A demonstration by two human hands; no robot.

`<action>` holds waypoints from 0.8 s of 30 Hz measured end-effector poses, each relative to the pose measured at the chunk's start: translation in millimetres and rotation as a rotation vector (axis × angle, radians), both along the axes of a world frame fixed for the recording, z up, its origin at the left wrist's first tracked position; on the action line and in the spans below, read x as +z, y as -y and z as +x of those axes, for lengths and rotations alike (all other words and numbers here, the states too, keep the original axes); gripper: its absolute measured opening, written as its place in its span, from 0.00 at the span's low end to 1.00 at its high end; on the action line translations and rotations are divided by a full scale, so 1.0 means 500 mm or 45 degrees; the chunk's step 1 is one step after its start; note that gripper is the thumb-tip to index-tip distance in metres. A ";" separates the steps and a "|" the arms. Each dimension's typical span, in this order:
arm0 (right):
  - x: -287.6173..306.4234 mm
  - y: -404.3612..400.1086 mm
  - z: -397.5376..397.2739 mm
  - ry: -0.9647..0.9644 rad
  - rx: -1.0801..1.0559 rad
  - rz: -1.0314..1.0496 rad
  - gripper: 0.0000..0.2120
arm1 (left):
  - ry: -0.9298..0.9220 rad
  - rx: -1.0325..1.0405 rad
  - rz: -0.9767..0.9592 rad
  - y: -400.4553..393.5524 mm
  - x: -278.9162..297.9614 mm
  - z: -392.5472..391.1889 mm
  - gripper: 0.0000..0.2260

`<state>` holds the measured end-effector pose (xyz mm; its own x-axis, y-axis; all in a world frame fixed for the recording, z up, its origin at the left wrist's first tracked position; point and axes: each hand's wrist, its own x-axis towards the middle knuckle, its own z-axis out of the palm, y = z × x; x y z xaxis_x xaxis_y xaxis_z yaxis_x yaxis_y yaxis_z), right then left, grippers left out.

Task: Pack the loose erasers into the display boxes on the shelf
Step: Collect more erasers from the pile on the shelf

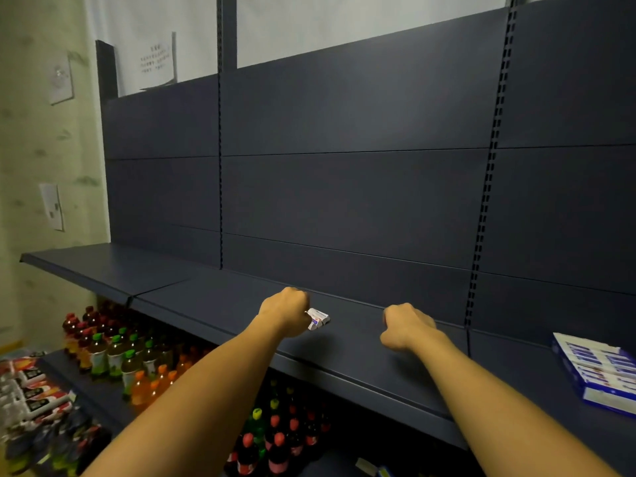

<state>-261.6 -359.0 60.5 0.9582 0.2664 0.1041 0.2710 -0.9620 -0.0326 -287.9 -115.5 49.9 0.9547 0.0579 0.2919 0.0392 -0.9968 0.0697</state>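
Both my arms reach over the dark blue shelf (pixel 213 304). My left hand (pixel 287 311) is curled, knuckles up, and holds a few small white erasers (pixel 318 318) with blue and red print that stick out to its right. A short way to the right, my right hand (pixel 406 327) hovers over the shelf with fingers curled; nothing shows in it. A blue and white display box (pixel 599 370) with rows of erasers inside lies on the shelf at the far right, well away from both hands.
The shelf's back panel (pixel 344 187) rises right behind my hands. Below the shelf stand many drink bottles (pixel 120 356) on a lower shelf, more bottles (pixel 275 442) under my arms, and snack packets (pixel 34 390) at the lower left.
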 end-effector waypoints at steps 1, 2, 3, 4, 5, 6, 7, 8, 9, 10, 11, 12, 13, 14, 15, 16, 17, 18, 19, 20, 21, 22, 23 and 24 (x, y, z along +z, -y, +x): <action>0.003 -0.008 0.009 0.003 -0.003 -0.002 0.12 | 0.006 -0.004 0.001 -0.008 0.001 0.008 0.11; 0.005 -0.017 0.019 0.005 -0.003 -0.004 0.13 | 0.004 -0.010 -0.002 -0.016 0.000 0.019 0.11; 0.006 -0.027 0.030 0.006 -0.002 -0.002 0.13 | 0.000 -0.015 -0.001 -0.024 0.000 0.030 0.12; 0.006 -0.037 0.042 0.008 -0.001 0.003 0.13 | -0.003 -0.017 0.004 -0.033 0.001 0.043 0.12; 0.007 -0.048 0.055 0.008 -0.001 0.006 0.13 | -0.004 -0.020 0.016 -0.040 0.003 0.057 0.12; 0.008 -0.058 0.069 0.007 -0.001 0.010 0.13 | -0.005 -0.026 0.032 -0.046 0.006 0.071 0.12; 0.009 -0.068 0.084 0.004 -0.002 0.019 0.13 | -0.007 -0.036 0.047 -0.053 0.008 0.086 0.12; 0.010 -0.078 0.100 0.001 -0.003 0.032 0.13 | -0.009 -0.049 0.058 -0.061 0.010 0.103 0.12; 0.013 -0.087 0.117 0.000 -0.004 0.046 0.13 | -0.009 -0.063 0.068 -0.069 0.011 0.120 0.12; 0.017 -0.096 0.133 0.000 -0.002 0.058 0.13 | -0.011 -0.072 0.076 -0.077 0.012 0.135 0.12; 0.022 -0.105 0.149 0.001 0.002 0.068 0.14 | -0.010 -0.079 0.084 -0.085 0.015 0.149 0.12; 0.026 -0.114 0.164 0.002 0.007 0.076 0.14 | -0.013 -0.085 0.090 -0.094 0.018 0.164 0.12; 0.029 -0.122 0.177 0.004 0.011 0.080 0.14 | -0.017 -0.091 0.097 -0.102 0.020 0.177 0.12; 0.033 -0.130 0.189 0.006 0.012 0.081 0.14 | -0.021 -0.093 0.102 -0.110 0.023 0.192 0.12; 0.036 -0.137 0.201 0.010 0.013 0.083 0.14 | -0.025 -0.093 0.103 -0.119 0.025 0.205 0.12; 0.039 -0.144 0.212 0.013 0.015 0.089 0.14 | -0.023 -0.097 0.101 -0.126 0.028 0.217 0.12; 0.041 -0.151 0.223 0.018 0.022 0.096 0.14 | -0.022 -0.104 0.095 -0.134 0.029 0.230 0.12; 0.042 -0.158 0.232 0.022 0.030 0.101 0.14 | -0.022 -0.114 0.086 -0.141 0.028 0.241 0.12; 0.041 -0.165 0.240 0.021 0.037 0.100 0.14 | -0.029 -0.124 0.078 -0.147 0.026 0.251 0.13; 0.039 -0.173 0.246 0.017 0.043 0.092 0.14 | -0.043 -0.136 0.072 -0.153 0.022 0.260 0.14; 0.036 -0.179 0.250 0.010 0.047 0.079 0.14 | -0.062 -0.149 0.071 -0.158 0.018 0.268 0.14; 0.032 -0.186 0.253 0.003 0.048 0.065 0.14 | -0.089 -0.161 0.076 -0.162 0.010 0.276 0.15; 0.029 -0.192 0.256 -0.005 0.048 0.057 0.14 | -0.115 -0.178 0.084 -0.167 0.003 0.283 0.15; 0.026 -0.198 0.258 -0.012 0.046 0.055 0.14 | -0.137 -0.198 0.084 -0.172 -0.004 0.291 0.15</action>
<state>-132.4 -259.9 73.7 0.9490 0.2965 0.1071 0.3052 -0.9492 -0.0764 -142.5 -29.6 47.8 0.9765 -0.1088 0.1858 -0.1122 -0.9937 0.0074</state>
